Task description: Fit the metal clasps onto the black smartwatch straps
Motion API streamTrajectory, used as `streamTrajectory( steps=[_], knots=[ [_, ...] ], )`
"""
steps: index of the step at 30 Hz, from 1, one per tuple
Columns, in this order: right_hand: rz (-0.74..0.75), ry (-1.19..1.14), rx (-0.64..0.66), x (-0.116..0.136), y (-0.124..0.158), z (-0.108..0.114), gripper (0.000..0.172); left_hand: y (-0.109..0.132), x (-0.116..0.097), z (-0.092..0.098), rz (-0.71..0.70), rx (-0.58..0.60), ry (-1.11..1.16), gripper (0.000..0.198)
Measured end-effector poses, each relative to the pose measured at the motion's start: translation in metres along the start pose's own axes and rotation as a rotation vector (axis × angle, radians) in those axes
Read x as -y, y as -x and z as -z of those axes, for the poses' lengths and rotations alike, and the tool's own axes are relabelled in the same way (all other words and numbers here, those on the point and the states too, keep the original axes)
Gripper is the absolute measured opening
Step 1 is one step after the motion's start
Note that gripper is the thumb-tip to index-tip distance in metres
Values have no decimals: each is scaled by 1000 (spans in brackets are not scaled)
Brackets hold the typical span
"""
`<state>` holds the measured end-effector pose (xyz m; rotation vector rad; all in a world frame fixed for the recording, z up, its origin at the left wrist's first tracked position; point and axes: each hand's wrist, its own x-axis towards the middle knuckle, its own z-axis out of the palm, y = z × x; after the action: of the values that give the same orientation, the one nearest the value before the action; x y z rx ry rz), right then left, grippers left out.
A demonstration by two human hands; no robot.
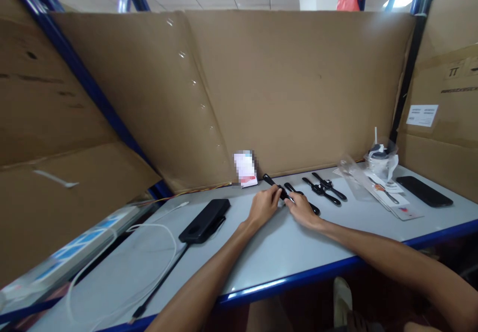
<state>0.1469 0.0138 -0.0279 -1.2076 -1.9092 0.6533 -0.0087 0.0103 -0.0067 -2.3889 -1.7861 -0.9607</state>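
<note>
A black spokeshave (270, 179) is between my two hands, one handle pointing up and left toward the cardboard. My left hand (264, 205) has its fingers closed around the near side of it. My right hand (301, 209) pinches at its middle, and the fingers hide most of that part. Partly behind my right hand lies a second spokeshave (314, 209), with both handle ends showing. Two more black spokeshaves, a nearer one (321, 191) and a farther one (330, 186), lie side by side on the table to the right.
On the grey table (261, 267) a black power bank (204, 221) with cables lies left. A power strip (82, 247) runs along the left edge. A phone (424, 191), a lidded cup (379, 160) and printed packaging (388, 200) are right. Cardboard (298, 88) walls the back.
</note>
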Motion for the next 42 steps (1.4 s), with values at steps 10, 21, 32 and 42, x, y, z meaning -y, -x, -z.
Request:
streamTrajectory(
  steps=[10,21,32,42],
  knots=[
    [-36,-41,-13,-1,-1,-1,17,1,1,5,-24,71,-131,31],
    [-24,8,9,0,0,0,16,0,-4,14,-2,123,-358,30],
    [-27,30,45,2,-1,0,19,0,-11,15,11,140,-418,30],
    [-75,-33,36,-1,-5,-1,19,3,-10,10,-85,237,-489,25]
  ],
)
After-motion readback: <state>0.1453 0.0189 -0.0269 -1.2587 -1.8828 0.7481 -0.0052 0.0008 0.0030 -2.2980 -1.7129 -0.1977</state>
